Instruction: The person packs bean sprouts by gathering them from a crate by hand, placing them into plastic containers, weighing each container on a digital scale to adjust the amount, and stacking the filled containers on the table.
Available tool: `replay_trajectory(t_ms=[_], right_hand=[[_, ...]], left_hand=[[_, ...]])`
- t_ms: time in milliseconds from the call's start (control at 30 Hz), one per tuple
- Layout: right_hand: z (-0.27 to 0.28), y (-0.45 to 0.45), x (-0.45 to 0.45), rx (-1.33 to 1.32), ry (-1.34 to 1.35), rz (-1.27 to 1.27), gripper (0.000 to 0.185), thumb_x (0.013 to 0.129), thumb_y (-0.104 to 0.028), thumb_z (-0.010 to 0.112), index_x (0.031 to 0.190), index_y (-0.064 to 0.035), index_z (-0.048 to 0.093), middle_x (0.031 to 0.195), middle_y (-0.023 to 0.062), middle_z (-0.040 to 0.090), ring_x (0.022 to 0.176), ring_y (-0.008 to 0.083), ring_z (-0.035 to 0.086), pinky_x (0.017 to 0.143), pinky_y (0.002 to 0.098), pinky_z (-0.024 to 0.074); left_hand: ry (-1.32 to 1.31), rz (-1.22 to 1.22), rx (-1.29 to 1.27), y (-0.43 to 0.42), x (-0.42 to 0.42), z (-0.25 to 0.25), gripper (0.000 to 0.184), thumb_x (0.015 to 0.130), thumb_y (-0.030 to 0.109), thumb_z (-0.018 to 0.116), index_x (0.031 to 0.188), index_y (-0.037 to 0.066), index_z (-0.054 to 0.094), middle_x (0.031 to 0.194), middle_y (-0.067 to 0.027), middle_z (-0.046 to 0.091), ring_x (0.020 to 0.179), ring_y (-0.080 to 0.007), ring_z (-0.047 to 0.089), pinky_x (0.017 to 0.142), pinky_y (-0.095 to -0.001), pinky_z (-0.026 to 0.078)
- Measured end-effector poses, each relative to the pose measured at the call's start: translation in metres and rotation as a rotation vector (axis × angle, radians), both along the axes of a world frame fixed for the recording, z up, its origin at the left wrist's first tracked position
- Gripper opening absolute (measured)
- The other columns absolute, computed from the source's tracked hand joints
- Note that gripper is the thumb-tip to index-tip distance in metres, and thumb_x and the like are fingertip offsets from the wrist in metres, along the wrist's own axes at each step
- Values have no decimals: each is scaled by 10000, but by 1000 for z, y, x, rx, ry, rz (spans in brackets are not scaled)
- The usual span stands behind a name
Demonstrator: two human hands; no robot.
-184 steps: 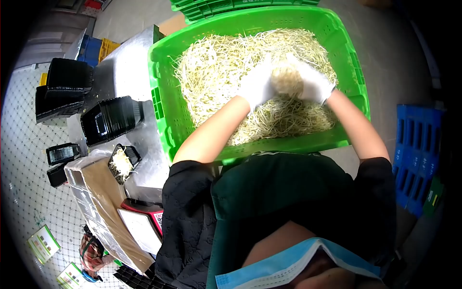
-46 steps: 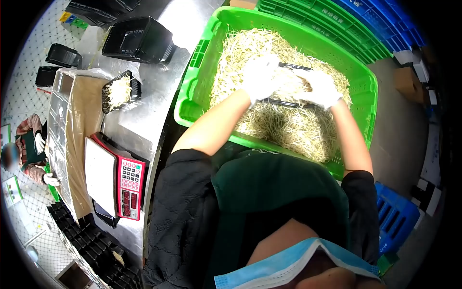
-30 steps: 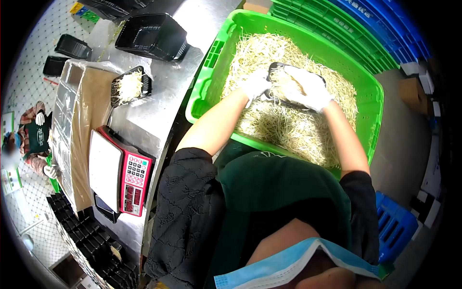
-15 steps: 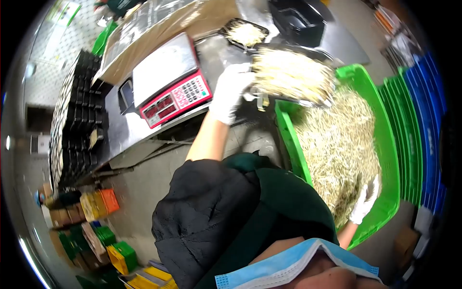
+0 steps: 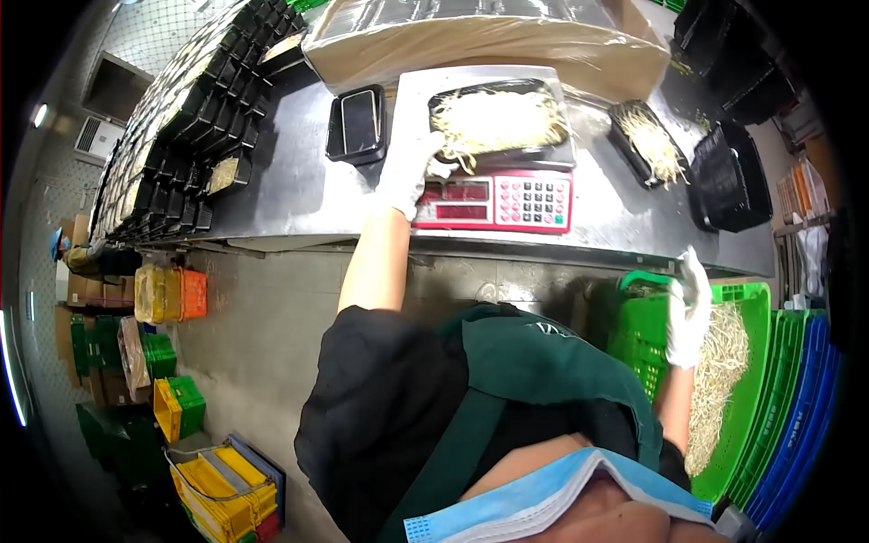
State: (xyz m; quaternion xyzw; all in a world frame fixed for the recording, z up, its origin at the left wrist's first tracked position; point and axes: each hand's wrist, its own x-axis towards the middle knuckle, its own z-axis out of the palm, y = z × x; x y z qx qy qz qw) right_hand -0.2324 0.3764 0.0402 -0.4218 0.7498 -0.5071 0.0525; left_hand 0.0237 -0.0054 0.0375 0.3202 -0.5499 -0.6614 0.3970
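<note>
A black tray of bean sprouts point(image 5: 498, 122) rests on the platform of the red-and-white digital scale point(image 5: 534, 201). Wearing a white glove, my left hand point(image 5: 412, 176) grips this tray at its near left corner, where a few sprouts hang over the rim. My right hand point(image 5: 688, 317), also gloved, is raised over the green crate point(image 5: 756, 362), fingers stretched out and nothing in them. Loose bean sprouts point(image 5: 720, 389) fill the crate beside that hand. To the right of the scale lies a smaller heap of sprouts in another black tray point(image 5: 647, 145).
Left of the scale, a phone-like dark slab point(image 5: 359, 122) lies in a black tray. Stacked black trays point(image 5: 181, 154) line the table's left end. A plastic-wrapped carton point(image 5: 489, 45) stands behind the scale, and a black tub point(image 5: 729, 176) sits at right.
My left hand has carried the tray of sprouts from over the crate leftward onto the scale. My right hand has lifted out of the loose sprouts. The view has turned toward the table.
</note>
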Motion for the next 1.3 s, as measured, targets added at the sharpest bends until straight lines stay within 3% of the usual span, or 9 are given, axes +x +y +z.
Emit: replay_trajectory(t_ms=[167, 300, 367, 533, 800, 933, 1000, 1167, 1300], right_hand=[[22, -137, 28, -185, 235, 268, 548, 821, -98, 662, 1309, 32, 450, 1352, 182, 483, 1238, 274, 478, 1046, 384, 359], [16, -166, 20, -64, 75, 261, 704, 785, -223, 725, 1354, 28, 396, 1403, 188, 423, 1277, 284, 434, 1076, 389, 319], [-2, -185, 18, -130, -4, 277, 879, 735, -327, 755, 1413, -3, 299, 1457, 184, 330, 1321, 293, 360, 1094, 411, 282], [10, -270, -1, -75, 183, 516, 1115, 648, -498, 774, 1481, -57, 177, 1525, 176, 196, 1411, 308, 193, 1132, 436, 198], [50, -315, 13, 463, 533, 574, 676, 719, -495, 688, 1246, -89, 566, 1184, 172, 587, 1126, 350, 517, 1012, 455, 363], [54, -305, 1, 591, 547, 603, 625, 737, -466, 673, 1225, -90, 570, 1157, 151, 597, 1097, 322, 534, 976, 435, 397], [46, -293, -16, 65, 673, 452, 667, 734, -430, 682, 1273, -70, 524, 1172, 165, 584, 1115, 306, 528, 975, 411, 404], [33, -270, -152, 183, 146, 150, 557, 797, -302, 708, 1246, -15, 543, 1154, 158, 611, 1064, 240, 602, 899, 343, 469], [-4, -251, -196, 1105, 413, 73, 546, 769, -495, 640, 1120, -78, 605, 967, 157, 670, 896, 316, 646, 796, 405, 496]], left_hand=[[-219, -209, 62, -22, 53, 49, 402, 873, 259, 650, 1194, 51, 526, 898, -51, 605, 587, -93, 598, 485, -208, 461], [-465, 28, -553, -52, 87, 13, 797, 788, 244, 753, 1416, 14, 319, 1245, -165, 504, 1065, -211, 563, 858, -341, 492], [-652, 63, -1140, -35, 67, 36, 1008, 671, 335, 829, 1389, -104, 274, 1320, -267, 435, 1240, -386, 412, 1077, -411, 304], [-515, -239, -1114, -27, -9, 38, 565, 742, 380, 741, 1134, -3, 604, 1159, -180, 589, 1080, -329, 523, 946, -403, 407], [-739, -401, -1130, -21, -60, 45, 412, 865, 378, 588, 1175, 110, 633, 1182, -101, 627, 1095, -280, 557, 968, -376, 405], [-929, -335, -1244, -30, -65, 43, 646, 715, 428, 752, 1208, 47, 580, 1199, -175, 591, 1078, -344, 558, 967, -444, 406], [-830, -296, -1310, -38, -64, 40, 643, 706, 422, 756, 1229, 96, 571, 1224, -133, 583, 1110, -323, 543, 997, -435, 382], [-869, -377, -1131, -29, -70, 62, 786, 686, 355, 793, 1324, 26, 473, 1248, -174, 551, 1194, -338, 486, 1042, -431, 331], [-937, -381, -1170, -25, -81, 61, 866, 686, 424, 763, 1367, 25, 407, 1234, -161, 536, 1170, -315, 486, 999, -427, 340]])
